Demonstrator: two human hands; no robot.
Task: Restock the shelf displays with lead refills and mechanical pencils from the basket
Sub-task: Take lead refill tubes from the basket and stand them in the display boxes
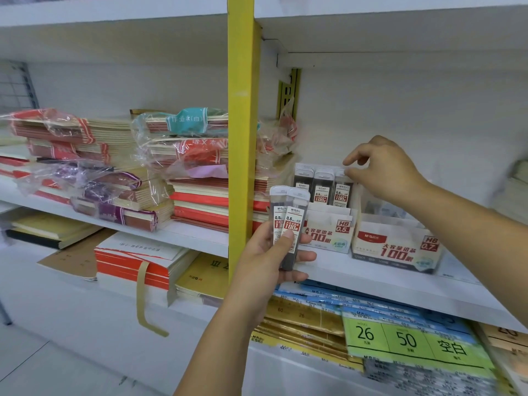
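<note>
Up on the white metal shelf [371,281], near its front edge and just right of the yellow upright post [241,138], sits the white cardboard HB 0.5 display box [328,235]. Three dark plastic refill tubes [321,187] stand in its back row. The right grip [383,170] is at the cap of the rightmost one with thumb and forefinger curled in. The thumb touches it, but honestly I can't tell if it's actually pinched. The left grip [271,258] is wrapped round two spare refill tubes [290,232], thumb across the labels, just in front of the shelf's edge. Basket isn't in shot.

What I'd worry about: those tubes are tall, thin and look like they stand loose, so a sideways nudge from the right grip could domino the row or tip one behind the box. The spare pair is fanned under one thumb, so one could slide out and drop. And the clear HB 0.7 display box [397,247] is just beside, so a 0.5 could easily land in the wrong box.
</note>
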